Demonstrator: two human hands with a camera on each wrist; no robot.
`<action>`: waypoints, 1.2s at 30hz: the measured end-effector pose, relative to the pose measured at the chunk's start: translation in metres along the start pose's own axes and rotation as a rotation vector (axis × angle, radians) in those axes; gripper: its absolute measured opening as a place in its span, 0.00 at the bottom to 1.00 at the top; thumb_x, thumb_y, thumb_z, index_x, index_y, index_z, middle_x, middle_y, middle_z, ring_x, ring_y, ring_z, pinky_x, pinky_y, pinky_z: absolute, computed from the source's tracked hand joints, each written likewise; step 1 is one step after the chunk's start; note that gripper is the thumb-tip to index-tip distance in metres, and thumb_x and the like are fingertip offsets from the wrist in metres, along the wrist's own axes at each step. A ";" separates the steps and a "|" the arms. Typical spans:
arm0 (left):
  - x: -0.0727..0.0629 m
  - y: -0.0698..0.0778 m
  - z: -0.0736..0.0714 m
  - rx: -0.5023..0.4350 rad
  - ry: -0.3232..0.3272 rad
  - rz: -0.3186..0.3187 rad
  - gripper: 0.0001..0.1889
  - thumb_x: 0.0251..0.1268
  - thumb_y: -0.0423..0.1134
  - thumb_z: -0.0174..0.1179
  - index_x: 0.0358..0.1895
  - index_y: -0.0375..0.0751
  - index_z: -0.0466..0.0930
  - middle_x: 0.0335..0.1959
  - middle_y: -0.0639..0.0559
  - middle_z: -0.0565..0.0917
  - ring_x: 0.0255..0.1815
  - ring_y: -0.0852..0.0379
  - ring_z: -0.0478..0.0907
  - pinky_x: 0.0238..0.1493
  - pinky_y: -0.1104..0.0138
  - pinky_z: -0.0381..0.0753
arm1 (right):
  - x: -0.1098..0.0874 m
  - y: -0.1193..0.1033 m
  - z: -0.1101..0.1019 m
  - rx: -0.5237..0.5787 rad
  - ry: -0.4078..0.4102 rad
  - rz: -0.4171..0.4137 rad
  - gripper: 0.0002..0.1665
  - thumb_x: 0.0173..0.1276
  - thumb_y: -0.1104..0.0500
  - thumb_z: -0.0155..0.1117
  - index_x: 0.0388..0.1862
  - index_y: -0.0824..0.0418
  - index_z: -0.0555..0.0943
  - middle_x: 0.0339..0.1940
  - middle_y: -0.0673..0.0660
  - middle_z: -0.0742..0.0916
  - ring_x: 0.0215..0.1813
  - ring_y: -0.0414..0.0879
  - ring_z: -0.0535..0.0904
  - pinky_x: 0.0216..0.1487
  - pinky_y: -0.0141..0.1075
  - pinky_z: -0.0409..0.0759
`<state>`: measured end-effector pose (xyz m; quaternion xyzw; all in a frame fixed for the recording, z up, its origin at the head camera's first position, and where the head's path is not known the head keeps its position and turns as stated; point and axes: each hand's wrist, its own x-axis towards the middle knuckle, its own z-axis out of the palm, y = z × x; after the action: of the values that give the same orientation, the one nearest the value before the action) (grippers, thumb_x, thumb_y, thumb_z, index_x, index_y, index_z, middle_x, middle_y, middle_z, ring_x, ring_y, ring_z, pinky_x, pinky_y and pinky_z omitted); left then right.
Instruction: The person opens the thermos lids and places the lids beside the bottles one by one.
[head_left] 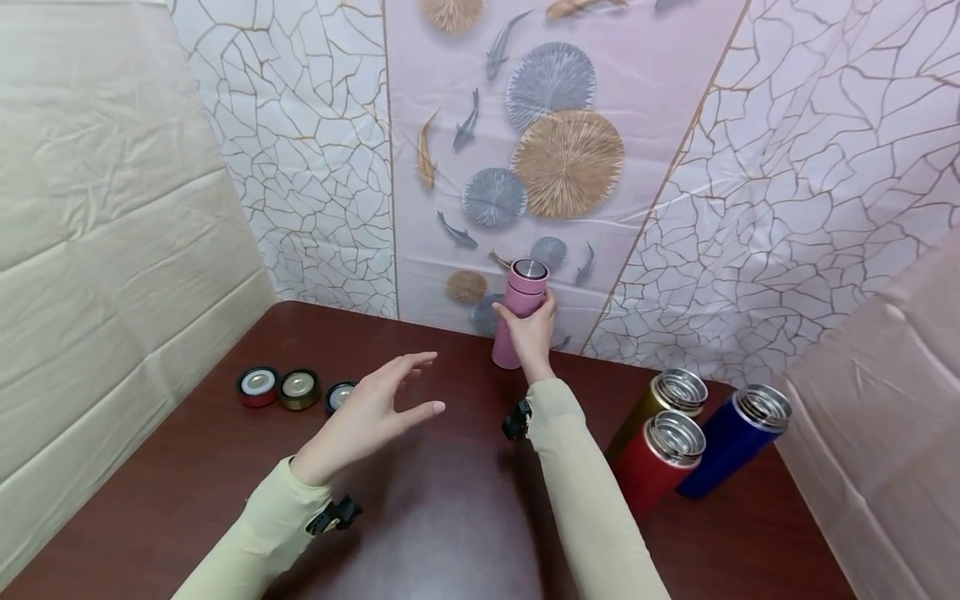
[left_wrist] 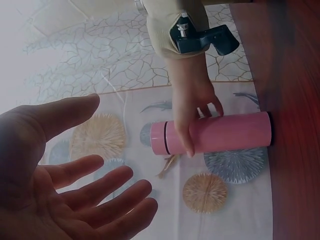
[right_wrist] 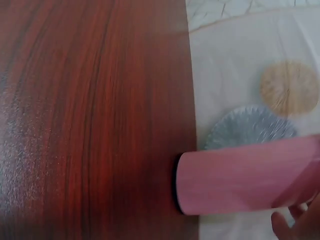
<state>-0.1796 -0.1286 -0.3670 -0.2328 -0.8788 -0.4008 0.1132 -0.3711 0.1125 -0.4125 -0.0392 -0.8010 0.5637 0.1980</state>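
A pink thermos bottle (head_left: 517, 321) stands upright at the back of the table, its lid with a silvery top in place. My right hand (head_left: 532, 329) grips its upper body from the right, thumb on the near side. In the right wrist view the lower part of the bottle (right_wrist: 240, 177) shows, its dark base at the table's back edge; the lid is out of that view. My left hand (head_left: 367, 412) is held over the table with fingers spread and nothing in it, partly covering a blue-rimmed lid (head_left: 340, 395). The left wrist view shows the left hand's fingers (left_wrist: 120, 200) loosely extended.
A red lid (head_left: 258, 387) and a gold lid (head_left: 299, 389) lie upside down at the left. Uncapped red (head_left: 660, 467), gold (head_left: 637, 417) and blue bottles (head_left: 727, 442) stand at the right, beside my right forearm. A patterned cloth (head_left: 450, 275) hangs behind the table.
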 end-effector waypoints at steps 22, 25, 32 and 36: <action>-0.001 0.002 -0.001 0.018 0.016 0.002 0.35 0.62 0.51 0.71 0.71 0.48 0.71 0.65 0.51 0.77 0.64 0.49 0.76 0.61 0.52 0.76 | 0.005 0.023 -0.001 0.010 -0.135 0.102 0.47 0.59 0.44 0.77 0.68 0.60 0.64 0.58 0.61 0.79 0.60 0.57 0.76 0.63 0.53 0.72; 0.000 0.002 0.000 0.019 0.019 0.004 0.35 0.62 0.52 0.71 0.71 0.49 0.71 0.65 0.51 0.78 0.63 0.50 0.76 0.61 0.53 0.76 | 0.004 0.021 -0.004 -0.009 -0.142 0.117 0.47 0.60 0.44 0.76 0.68 0.61 0.63 0.58 0.62 0.79 0.60 0.58 0.76 0.63 0.54 0.72; 0.000 0.003 0.002 0.016 0.009 0.017 0.35 0.62 0.52 0.71 0.71 0.48 0.71 0.64 0.51 0.78 0.62 0.50 0.77 0.60 0.54 0.77 | -0.001 0.008 -0.006 -0.093 -0.135 0.117 0.44 0.58 0.45 0.77 0.66 0.63 0.67 0.57 0.64 0.80 0.60 0.60 0.77 0.63 0.54 0.72; 0.000 0.002 0.003 0.016 0.005 0.007 0.35 0.62 0.51 0.72 0.70 0.47 0.71 0.64 0.51 0.78 0.62 0.51 0.77 0.60 0.54 0.77 | -0.009 0.002 -0.003 -0.148 -0.124 0.116 0.43 0.56 0.42 0.77 0.62 0.61 0.71 0.53 0.62 0.83 0.57 0.59 0.79 0.59 0.53 0.75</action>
<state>-0.1784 -0.1255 -0.3682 -0.2339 -0.8810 -0.3938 0.1188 -0.3626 0.1130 -0.4155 -0.0653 -0.8475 0.5148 0.1117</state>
